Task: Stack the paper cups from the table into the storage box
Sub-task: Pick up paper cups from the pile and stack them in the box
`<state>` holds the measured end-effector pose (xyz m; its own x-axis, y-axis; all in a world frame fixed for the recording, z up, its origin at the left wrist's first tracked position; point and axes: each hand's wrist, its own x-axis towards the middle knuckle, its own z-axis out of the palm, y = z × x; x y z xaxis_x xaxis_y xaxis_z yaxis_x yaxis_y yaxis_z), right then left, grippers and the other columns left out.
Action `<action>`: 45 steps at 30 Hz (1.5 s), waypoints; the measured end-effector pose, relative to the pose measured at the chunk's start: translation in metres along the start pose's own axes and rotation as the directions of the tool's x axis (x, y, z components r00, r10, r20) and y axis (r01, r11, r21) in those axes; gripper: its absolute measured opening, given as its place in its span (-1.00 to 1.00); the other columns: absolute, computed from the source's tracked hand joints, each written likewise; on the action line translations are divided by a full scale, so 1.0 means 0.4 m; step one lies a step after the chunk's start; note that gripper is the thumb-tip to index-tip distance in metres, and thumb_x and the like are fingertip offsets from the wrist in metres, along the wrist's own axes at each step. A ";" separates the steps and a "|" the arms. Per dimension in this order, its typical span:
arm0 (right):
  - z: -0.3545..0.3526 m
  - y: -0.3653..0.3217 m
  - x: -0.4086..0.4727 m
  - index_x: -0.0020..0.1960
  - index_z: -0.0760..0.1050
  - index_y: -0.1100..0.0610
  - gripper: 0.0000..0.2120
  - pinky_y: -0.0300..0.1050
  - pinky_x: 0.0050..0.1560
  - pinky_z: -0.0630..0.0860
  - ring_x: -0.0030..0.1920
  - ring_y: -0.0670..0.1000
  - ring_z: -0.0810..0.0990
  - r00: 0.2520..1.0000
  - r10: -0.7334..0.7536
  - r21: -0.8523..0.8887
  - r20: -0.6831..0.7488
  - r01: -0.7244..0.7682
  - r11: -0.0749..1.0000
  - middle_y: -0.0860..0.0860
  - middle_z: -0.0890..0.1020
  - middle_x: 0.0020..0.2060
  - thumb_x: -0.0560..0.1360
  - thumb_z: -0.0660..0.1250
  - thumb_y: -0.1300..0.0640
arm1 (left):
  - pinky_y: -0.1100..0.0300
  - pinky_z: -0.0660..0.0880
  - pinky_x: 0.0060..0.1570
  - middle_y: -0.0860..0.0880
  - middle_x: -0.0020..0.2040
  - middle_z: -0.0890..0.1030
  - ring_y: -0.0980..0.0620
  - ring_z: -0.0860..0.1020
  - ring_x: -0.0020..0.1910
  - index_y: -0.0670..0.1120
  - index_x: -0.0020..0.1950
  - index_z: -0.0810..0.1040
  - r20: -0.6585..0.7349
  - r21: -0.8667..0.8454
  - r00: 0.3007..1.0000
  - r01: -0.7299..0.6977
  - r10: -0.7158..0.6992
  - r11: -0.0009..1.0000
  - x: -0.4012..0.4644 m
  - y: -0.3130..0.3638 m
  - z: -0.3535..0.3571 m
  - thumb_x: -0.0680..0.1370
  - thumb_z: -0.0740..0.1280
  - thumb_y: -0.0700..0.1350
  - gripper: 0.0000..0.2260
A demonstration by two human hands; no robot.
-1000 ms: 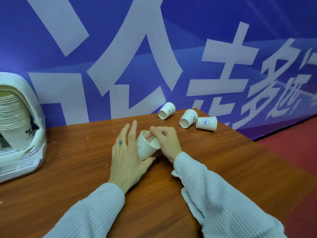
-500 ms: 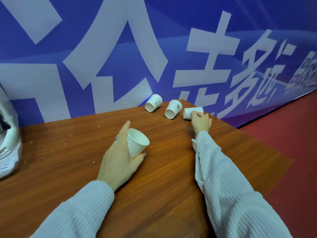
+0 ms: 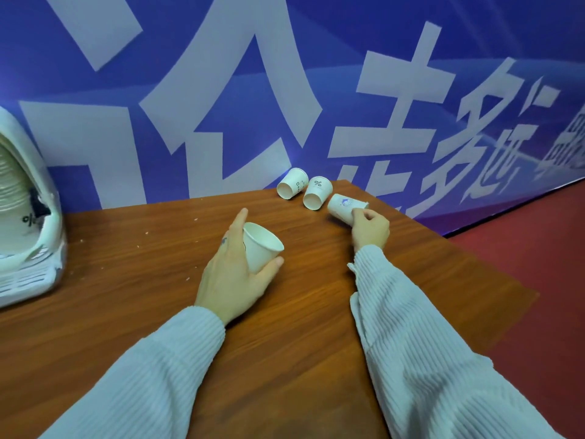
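Note:
My left hand [image 3: 232,274] holds a white paper cup [image 3: 260,247] tilted with its mouth up and to the right, over the middle of the wooden table [image 3: 158,280]. My right hand [image 3: 369,230] grips a second paper cup [image 3: 343,206] with a blue print, lying on its side near the table's far right edge. Two more cups lie on their sides at the far edge: one [image 3: 292,187] on the left, one [image 3: 317,196] beside it. The white storage box [image 3: 30,223] at the far left holds a stack of cups.
A blue banner wall [image 3: 285,90] with large white characters stands right behind the table. Red floor [image 3: 538,264] lies beyond the table's right edge. Small crumbs dot the tabletop.
My right hand left the cup in my left hand, reached to the far right cup and closed on it, then drew it slightly back. The left hand kept its cup.

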<state>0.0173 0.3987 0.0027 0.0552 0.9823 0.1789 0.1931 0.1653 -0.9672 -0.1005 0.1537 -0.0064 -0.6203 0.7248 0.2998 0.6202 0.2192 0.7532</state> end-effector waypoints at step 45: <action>0.517 -0.525 -0.947 0.36 0.60 -0.02 -0.63 0.08 0.36 0.47 0.28 0.06 0.60 -0.085 -0.563 0.360 0.822 0.844 0.398 -0.01 0.67 0.27 0.60 0.23 0.12 | 0.06 0.47 0.26 0.01 0.37 0.48 0.00 0.47 0.30 0.01 0.51 0.26 -0.807 -0.126 0.565 0.117 -0.171 0.985 -0.274 -0.304 -0.819 0.48 0.49 0.17 -0.29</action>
<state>-0.2469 0.0103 0.1007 -0.9187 -0.1045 0.3808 -0.2291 0.9265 -0.2986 -0.2653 -0.1664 0.0609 -0.8439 -0.1551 0.5136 0.4778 0.2183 0.8509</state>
